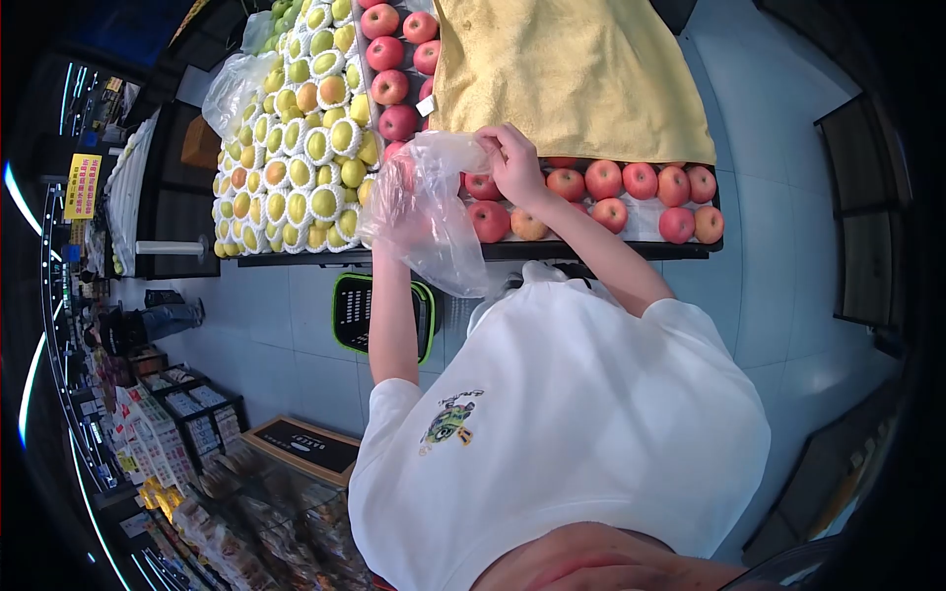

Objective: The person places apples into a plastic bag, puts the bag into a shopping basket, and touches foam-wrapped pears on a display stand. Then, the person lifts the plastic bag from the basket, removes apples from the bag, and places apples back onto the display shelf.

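Note:
A clear plastic bag [429, 202] hangs between my two hands above the near edge of the fruit display. My right hand [512, 163] pinches the bag's upper edge between thumb and fingers. My left hand [396, 212] is covered by the crinkled plastic, so its fingers do not show clearly. Reddish shapes show through the film; whether they are in the bag or behind it I cannot tell. Red apples [488, 222] lie in the display just under and beside the bag. A yellow cloth [572, 79] covers part of the apples beyond my right hand.
Yellow-green fruits in white foam nets [296, 172] fill the display's left side, with another plastic bag [236, 89] on them. Below the display's edge, a black basket with a green rim [431, 320] is beside my left forearm. Packaged goods [197, 532] stand at lower left.

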Motion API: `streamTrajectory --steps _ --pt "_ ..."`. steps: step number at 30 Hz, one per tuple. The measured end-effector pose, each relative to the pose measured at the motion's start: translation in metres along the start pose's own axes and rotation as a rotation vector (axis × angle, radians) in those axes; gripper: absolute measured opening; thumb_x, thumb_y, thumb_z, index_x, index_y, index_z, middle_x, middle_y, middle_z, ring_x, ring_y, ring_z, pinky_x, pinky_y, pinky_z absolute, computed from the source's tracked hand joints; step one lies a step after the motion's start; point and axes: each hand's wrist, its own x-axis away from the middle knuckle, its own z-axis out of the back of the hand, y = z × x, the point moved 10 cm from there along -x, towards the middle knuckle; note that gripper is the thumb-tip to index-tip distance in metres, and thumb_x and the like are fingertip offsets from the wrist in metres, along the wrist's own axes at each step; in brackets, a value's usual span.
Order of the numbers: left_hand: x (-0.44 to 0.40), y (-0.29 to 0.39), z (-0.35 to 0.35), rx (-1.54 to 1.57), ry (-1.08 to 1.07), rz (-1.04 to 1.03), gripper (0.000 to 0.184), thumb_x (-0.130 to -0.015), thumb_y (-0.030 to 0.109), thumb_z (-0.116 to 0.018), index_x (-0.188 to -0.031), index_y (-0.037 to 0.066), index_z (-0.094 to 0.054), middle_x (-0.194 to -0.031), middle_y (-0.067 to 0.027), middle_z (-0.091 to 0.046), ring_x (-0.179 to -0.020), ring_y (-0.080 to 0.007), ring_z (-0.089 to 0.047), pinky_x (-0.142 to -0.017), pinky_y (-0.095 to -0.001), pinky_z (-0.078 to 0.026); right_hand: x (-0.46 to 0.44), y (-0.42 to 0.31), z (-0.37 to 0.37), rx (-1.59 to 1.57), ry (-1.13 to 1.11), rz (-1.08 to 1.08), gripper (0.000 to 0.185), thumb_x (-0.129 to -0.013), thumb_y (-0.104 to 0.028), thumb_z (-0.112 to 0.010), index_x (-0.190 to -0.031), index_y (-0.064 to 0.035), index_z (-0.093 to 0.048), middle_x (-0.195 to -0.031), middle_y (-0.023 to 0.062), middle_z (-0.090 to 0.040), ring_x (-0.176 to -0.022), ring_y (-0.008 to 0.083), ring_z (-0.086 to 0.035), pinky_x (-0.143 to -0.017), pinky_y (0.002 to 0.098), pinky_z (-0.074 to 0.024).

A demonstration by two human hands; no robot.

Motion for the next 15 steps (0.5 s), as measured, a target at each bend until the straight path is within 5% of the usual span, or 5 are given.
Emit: streamTrajectory --steps 4,5,7,12,15 --pt "0.013 0.019 -0.015 -0.585 0.119 -0.283 0.058 -0.085 -0.005 -0.073 -0.138 0.001 -0.051 -0.137 -0.0137 -0.056 -0.128 -0.0223 -0.055 -0.107 -0.0376 -0.048 -0.021 -0.010 0.026 0.053 0.066 0.067 0.008 -0.098 -0.005 -0.065 -0.105 -0.0014 -0.068 -0.091 0.0135 -0.068 -0.080 0.0260 -0.068 -0.071 0.0345 -0.0531" --pt "0.022 0.027 -0.026 -0.545 0.092 -0.388 0.054 -0.089 0.001 -0.072 -0.138 0.001 -0.051 -0.136 -0.0146 -0.057 -0.128 -0.0237 -0.055 -0.107 -0.0395 -0.048 -0.026 -0.007 0.032 0.076 0.064 0.069 0.008 -0.098 -0.006 -0.066 -0.104 -0.0012 -0.068 -0.091 0.0134 -0.068 -0.079 0.0251 -0.068 -0.070 0.0342 -0.0530" --pt "0.005 -0.003 0.007 0.525 0.083 -0.066 0.054 -0.099 0.028 -0.066 -0.142 0.001 -0.046 -0.140 -0.0183 -0.054 -0.129 -0.0306 -0.054 -0.108 -0.0476 -0.048 -0.034 0.000 0.049 0.087 0.096 0.034 0.008 -0.098 -0.007 -0.066 -0.102 -0.0007 -0.067 -0.089 0.0129 -0.067 -0.077 0.0251 -0.067 -0.069 0.0353 -0.0523" --pt "0.030 0.013 0.000 0.748 0.059 0.056 0.066 -0.104 0.044 -0.056 -0.149 -0.001 -0.036 -0.154 -0.0264 -0.039 -0.138 -0.0457 -0.045 -0.118 -0.0567 -0.040 -0.046 0.051 0.092 0.109 0.229 -0.092 0.015 -0.100 -0.013 -0.066 -0.098 0.0011 -0.066 -0.085 0.0096 -0.066 -0.076 0.0176 -0.065 -0.065 0.0341 -0.0536" --pt "0.043 0.022 -0.007 0.594 0.127 0.032 0.081 -0.104 0.051 -0.052 -0.150 -0.011 -0.028 -0.152 -0.0324 -0.040 -0.141 -0.0474 -0.043 -0.116 -0.0544 -0.043 -0.046 0.100 0.107 -0.139 0.313 -0.481 0.020 -0.102 -0.018 -0.064 -0.107 0.0013 -0.062 -0.090 0.0072 -0.065 -0.077 0.0146 -0.065 -0.063 0.0319 -0.0563"
